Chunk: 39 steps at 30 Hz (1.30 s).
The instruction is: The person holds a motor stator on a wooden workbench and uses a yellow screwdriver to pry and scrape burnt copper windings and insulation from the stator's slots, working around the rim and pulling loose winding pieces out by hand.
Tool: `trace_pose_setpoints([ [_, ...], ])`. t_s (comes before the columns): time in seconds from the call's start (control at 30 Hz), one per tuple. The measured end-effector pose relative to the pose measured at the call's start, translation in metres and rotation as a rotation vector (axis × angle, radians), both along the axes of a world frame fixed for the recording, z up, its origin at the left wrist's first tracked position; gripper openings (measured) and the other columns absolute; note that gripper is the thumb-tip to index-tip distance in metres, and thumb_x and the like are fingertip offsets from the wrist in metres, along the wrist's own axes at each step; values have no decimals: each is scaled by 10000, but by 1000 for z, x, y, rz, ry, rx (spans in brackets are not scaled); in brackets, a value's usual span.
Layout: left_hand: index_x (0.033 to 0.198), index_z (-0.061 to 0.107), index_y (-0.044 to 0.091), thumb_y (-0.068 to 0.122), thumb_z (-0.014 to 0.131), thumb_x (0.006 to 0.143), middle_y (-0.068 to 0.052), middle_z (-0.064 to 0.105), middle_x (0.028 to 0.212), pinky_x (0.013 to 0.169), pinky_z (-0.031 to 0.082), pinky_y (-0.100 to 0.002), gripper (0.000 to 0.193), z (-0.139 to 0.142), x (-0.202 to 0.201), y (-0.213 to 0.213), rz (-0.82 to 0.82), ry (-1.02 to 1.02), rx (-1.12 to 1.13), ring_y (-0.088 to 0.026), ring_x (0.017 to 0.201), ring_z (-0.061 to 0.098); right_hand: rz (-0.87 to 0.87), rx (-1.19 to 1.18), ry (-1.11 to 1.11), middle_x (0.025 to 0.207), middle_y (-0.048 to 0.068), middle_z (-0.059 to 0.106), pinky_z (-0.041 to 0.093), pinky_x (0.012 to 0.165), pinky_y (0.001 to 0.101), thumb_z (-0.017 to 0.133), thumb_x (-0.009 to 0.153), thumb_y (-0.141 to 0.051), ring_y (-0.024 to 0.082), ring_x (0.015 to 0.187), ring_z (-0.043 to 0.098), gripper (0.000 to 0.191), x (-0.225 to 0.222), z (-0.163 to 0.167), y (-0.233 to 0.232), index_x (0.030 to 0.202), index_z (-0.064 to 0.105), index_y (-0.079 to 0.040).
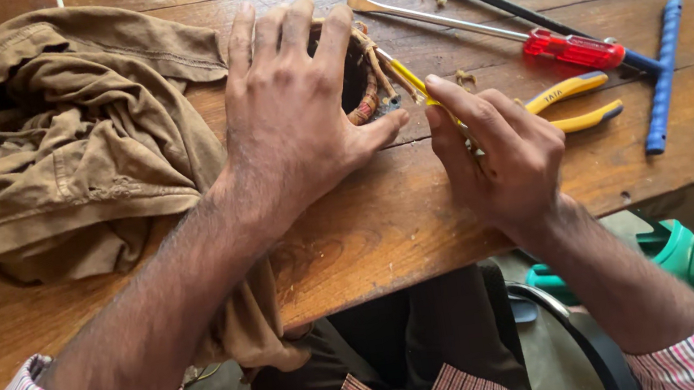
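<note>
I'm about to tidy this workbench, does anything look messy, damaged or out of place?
Small curls of shavings lie scattered on the wooden table near the red-handled screwdriver. A brown cloth is crumpled in a heap and hangs over the near edge. The tabletop itself is scratched and worn. Nothing looks spilled.

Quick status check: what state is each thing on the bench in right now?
left hand: pressed over the wound coil
wound coil: held down, mostly covered
right hand: gripping the yellow tool
yellow tool: tip at the coil
red screwdriver: lying loose
pliers: lying unheld
blue T-handle: lying loose
brown cloth: crumpled
</note>
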State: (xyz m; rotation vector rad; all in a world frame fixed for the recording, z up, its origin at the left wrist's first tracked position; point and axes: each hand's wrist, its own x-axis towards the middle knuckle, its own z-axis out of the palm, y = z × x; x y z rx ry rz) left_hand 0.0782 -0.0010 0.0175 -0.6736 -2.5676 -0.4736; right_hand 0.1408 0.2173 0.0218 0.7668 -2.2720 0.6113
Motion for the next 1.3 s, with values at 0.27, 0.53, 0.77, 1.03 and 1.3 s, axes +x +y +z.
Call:
trace_pose_setpoints([
  [0.27,1409,519,-5,757,764,810,-285,551,1298,1080,350,-637,1000,-1,-3,0,-7,9,-18,-471,1245,521,-5,11,-1,999,160,718,557,673,345,767,1060,34,220,763,694,306,-4,-3,-1,1343,655,6],
  [0.53,1414,503,-22,735,777,817,-260,562,1253,1098,372,-619,1002,2,-3,1,-14,-32,-22,-427,1239,519,3,-88,-232,1001,98,648,511,719,320,651,1137,-54,170,846,640,288,-1,7,-12,1415,575,-50],
  [0.77,1393,479,-73,646,818,758,-266,560,1222,1125,381,-537,1017,6,-3,-2,-21,12,-62,-404,1217,516,68,-808,-1071,741,-66,466,274,437,196,547,1055,-182,13,540,355,330,-11,29,-19,1372,509,-99],
  [1.03,1313,503,-56,583,822,733,-211,567,1183,1012,458,-484,920,18,-2,1,10,-71,-88,-359,1149,530,56,-1308,-1348,697,-7,502,300,409,218,643,994,-189,53,422,345,294,-27,27,-29,1260,576,-82],
  [1.3,1378,442,-92,563,812,749,-231,540,1182,961,497,-501,981,15,-5,5,30,-98,-80,-353,1137,522,35,-952,-1030,685,-32,527,283,403,213,634,1037,-174,20,483,382,216,-25,17,-42,1205,543,-75],
])
